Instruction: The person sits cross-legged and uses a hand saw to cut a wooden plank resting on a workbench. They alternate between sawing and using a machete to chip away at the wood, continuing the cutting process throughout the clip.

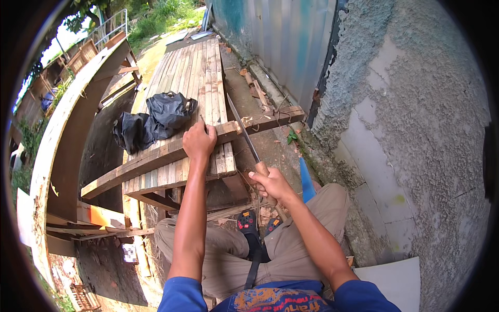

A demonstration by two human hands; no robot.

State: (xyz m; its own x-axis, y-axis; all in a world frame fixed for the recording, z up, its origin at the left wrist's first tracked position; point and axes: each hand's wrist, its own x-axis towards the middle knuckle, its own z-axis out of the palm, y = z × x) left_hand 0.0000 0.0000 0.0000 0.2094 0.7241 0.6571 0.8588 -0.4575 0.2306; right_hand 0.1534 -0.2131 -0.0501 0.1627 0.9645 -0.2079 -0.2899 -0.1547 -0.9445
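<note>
A long wooden beam [156, 155] lies slantwise across a slatted wooden bench [183, 70], its right end jutting past the bench toward the wall. My left hand [200, 140] is closed on the beam, pressing it near the bench's right side. A small thin dark thing by those fingertips is too small to name. In my right hand [272, 184] is the wooden handle of a machete [246, 136], its long narrow blade pointing away from me. The blade crosses the beam beside a pale, freshly cut spot [238, 126]; whether it touches the wood I cannot tell.
Crumpled black plastic bags [167, 112] sit on the bench beyond the beam. A large curved-looking wooden panel [78, 140] stands at left. To the right rise a corrugated metal sheet [291, 47] and a rough wall [410, 119]. Wood chips [267, 213] litter the ground near my feet.
</note>
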